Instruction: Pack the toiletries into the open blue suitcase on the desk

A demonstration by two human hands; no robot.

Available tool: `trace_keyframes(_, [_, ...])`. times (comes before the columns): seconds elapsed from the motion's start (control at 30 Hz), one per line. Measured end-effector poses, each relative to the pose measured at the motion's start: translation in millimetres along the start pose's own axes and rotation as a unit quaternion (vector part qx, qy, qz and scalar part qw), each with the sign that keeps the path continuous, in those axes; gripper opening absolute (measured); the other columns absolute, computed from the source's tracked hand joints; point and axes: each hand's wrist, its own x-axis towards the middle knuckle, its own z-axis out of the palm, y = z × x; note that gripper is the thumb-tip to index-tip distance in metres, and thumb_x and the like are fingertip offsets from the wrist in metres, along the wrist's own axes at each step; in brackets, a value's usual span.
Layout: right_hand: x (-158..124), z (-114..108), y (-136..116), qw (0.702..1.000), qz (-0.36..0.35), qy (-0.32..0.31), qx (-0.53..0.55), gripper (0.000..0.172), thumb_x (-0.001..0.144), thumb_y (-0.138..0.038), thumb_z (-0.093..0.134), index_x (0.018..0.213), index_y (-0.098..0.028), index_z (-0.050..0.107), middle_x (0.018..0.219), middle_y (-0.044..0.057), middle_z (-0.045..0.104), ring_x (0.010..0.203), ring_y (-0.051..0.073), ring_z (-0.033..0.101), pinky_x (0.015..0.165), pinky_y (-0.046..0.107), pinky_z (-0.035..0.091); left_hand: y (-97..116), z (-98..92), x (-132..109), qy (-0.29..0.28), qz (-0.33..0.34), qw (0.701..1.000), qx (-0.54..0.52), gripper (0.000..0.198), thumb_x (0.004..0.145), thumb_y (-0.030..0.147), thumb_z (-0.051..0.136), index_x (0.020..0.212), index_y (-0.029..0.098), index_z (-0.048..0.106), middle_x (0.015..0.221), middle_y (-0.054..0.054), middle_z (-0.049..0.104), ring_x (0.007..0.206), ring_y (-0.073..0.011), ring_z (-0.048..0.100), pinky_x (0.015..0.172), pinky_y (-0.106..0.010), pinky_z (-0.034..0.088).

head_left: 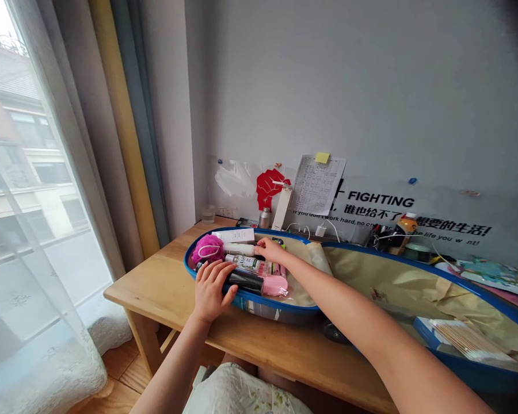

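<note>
A blue-rimmed zip case [252,305] lies unfolded on the wooden table, its left half packed with toiletries. My right hand [271,252] reaches into this half, fingers pinched at the right end of a white tube [238,249]. My left hand [211,292] rests over the near left rim, fingers spread, beside a black bottle [246,281]. Near the hands are a magenta bath puff [208,248], a white box [237,235], a clear labelled bottle [248,264] and a pink item [275,285] in clear wrap.
In the case's right half, cotton swabs [468,338] lie in a blue box. Behind stand a small metal bottle [265,218], a clear cup [208,214], a white charger [321,230] with cables and an orange-topped bottle [406,230]. A dark rounded object [334,332] sits at the front edge.
</note>
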Motion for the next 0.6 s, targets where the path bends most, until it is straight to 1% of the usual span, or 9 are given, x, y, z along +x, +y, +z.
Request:
trace_keyframes(0.1, [1.2,-9.4,1.0,1.000,0.000,0.009,0.017,0.023,0.085,-0.040,0.060,0.098,-0.021,0.065,0.099,0.004,0.072,0.088,0.018,0.066,0.073,0.026,0.048,0.7,-0.9,0.6,0.002,0.002,1.000,-0.002,0.042,0.092,0.044,0.040,0.119,0.023,0.063,0.118,-0.007,0.068,0.115,-0.0260,0.057,0.109,-0.044,0.030])
trace_keyframes(0.17, [2.2,-26.0,3.3,0.999,-0.004,0.016,0.034,0.023,0.087,-0.039,0.058,0.099,-0.020,0.064,0.098,0.004,0.073,0.085,0.016,0.066,0.072,0.025,0.048,1.0,-1.4,0.9,0.004,0.007,1.000,-0.002,0.042,0.093,0.044,0.040,0.120,0.022,0.062,0.118,-0.007,0.068,0.114,-0.0258,0.057,0.108,-0.044,0.029])
trace_keyframes(0.23, [1.0,-52.1,9.0,0.998,-0.002,0.025,0.053,0.023,0.089,-0.037,0.056,0.101,-0.019,0.064,0.102,0.005,0.073,0.084,0.014,0.066,0.072,0.024,0.049,0.9,-1.7,1.0,0.005,0.010,1.000,0.000,0.042,0.093,0.045,0.039,0.120,0.022,0.062,0.118,-0.007,0.069,0.114,-0.0257,0.058,0.108,-0.044,0.029])
trace_keyframes(0.33, [-10.1,-103.8,27.5,0.996,0.017,0.040,0.077,0.027,0.091,-0.038,0.053,0.107,-0.019,0.062,0.110,0.008,0.071,0.082,0.012,0.067,0.071,0.022,0.049,0.3,-1.8,0.9,0.004,0.010,1.000,0.003,0.042,0.094,0.046,0.039,0.120,0.023,0.062,0.117,-0.007,0.069,0.113,-0.0259,0.059,0.107,-0.044,0.030])
trace_keyframes(0.4, [-24.5,-139.4,47.9,0.994,0.037,0.050,0.086,0.029,0.093,-0.039,0.050,0.110,-0.018,0.060,0.114,0.010,0.070,0.081,0.012,0.068,0.068,0.021,0.049,-0.1,-1.8,0.8,0.005,0.013,1.000,0.002,0.041,0.093,0.046,0.040,0.120,0.023,0.062,0.117,-0.007,0.069,0.112,-0.0262,0.059,0.107,-0.044,0.030])
trace_keyframes(0.47, [-42.5,-169.7,74.8,0.992,0.068,0.063,0.081,0.030,0.093,-0.037,0.046,0.109,-0.017,0.061,0.114,0.012,0.070,0.079,0.012,0.068,0.065,0.020,0.049,-0.2,-1.9,1.1,0.010,0.019,1.000,0.001,0.041,0.093,0.045,0.041,0.120,0.023,0.062,0.117,-0.007,0.069,0.112,-0.0261,0.059,0.106,-0.043,0.030])
trace_keyframes(0.53, [-61.6,-190.6,106.6,0.991,0.106,0.058,0.053,0.029,0.093,-0.036,0.046,0.107,-0.016,0.062,0.113,0.012,0.070,0.078,0.012,0.068,0.062,0.019,0.048,0.0,-2.2,1.6,0.016,0.026,1.000,0.004,0.040,0.094,0.044,0.041,0.120,0.022,0.062,0.117,-0.007,0.069,0.112,-0.0259,0.059,0.106,-0.043,0.031])
trace_keyframes(0.6, [-79.9,-200.4,140.2,0.989,0.148,0.019,-0.011,0.027,0.092,-0.037,0.049,0.103,-0.018,0.064,0.108,0.010,0.071,0.077,0.012,0.068,0.059,0.019,0.047,0.2,-2.8,2.4,0.022,0.033,0.999,0.008,0.039,0.094,0.043,0.041,0.119,0.021,0.062,0.117,-0.007,0.069,0.111,-0.0257,0.059,0.105,-0.042,0.032])
